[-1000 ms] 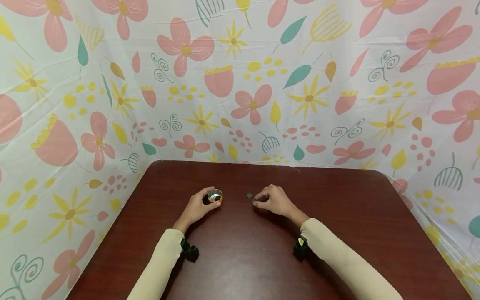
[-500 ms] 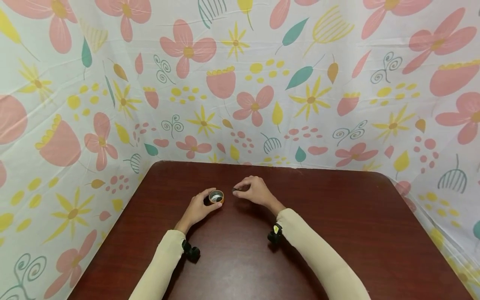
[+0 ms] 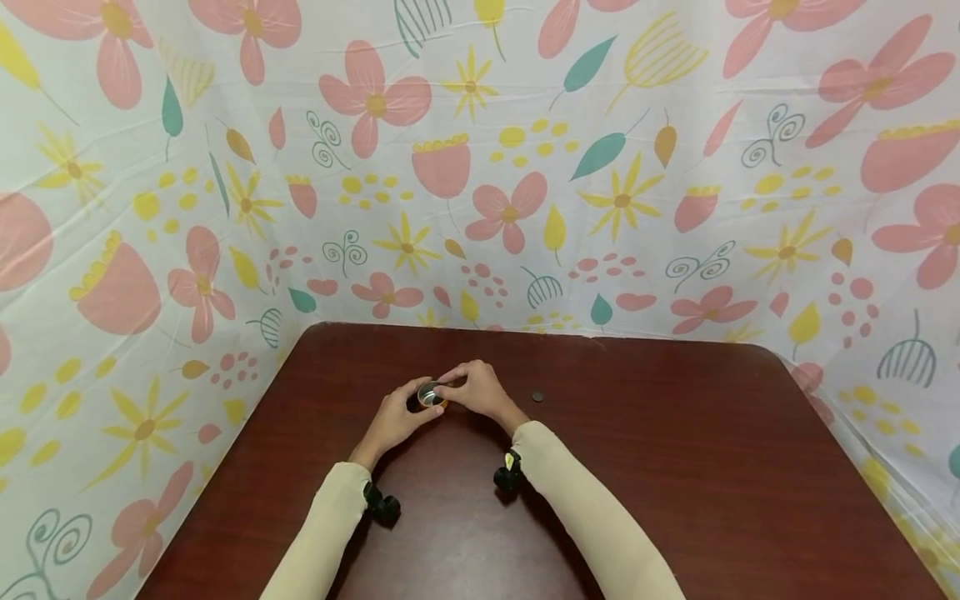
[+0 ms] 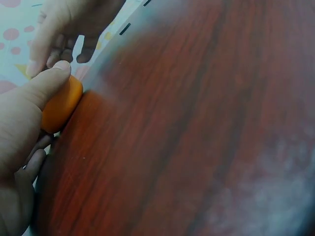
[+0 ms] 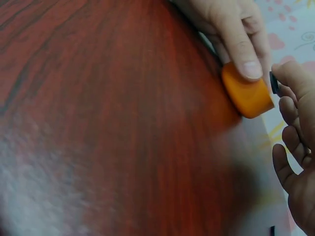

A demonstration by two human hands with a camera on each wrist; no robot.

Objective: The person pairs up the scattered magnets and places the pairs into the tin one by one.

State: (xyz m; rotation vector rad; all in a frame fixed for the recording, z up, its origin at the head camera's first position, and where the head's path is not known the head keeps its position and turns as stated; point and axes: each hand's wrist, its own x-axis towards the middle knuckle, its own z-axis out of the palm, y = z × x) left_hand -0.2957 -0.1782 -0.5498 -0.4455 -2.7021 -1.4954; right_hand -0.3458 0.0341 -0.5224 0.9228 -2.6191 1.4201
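Note:
A small round orange tin (image 3: pixel 429 393), silvery inside, stands on the table towards its far side. My left hand (image 3: pixel 395 421) holds it, thumb on the near side and fingers around the back; the orange wall of the tin (image 4: pixel 62 105) shows in the left wrist view. Over the tin's mouth, my right hand (image 3: pixel 478 392) pinches a small dark disc (image 5: pixel 274 82) between thumb and finger. In the right wrist view the disc is tilted on edge, just beyond the rim. Another dark disc (image 3: pixel 537 397) lies flat on the table, right of my right hand.
The dark red-brown wooden table (image 3: pixel 480 517) has rounded far corners. A white cloth (image 3: pixel 510 275) printed with flowers hangs behind it and along both sides. A small black device (image 3: pixel 382 505) is strapped at my left wrist, another black device (image 3: pixel 507 475) at my right.
My right hand has moved left from the table to the tin, carrying a dark disc. The disc left on the right has come into sight. My left hand stays with the tin.

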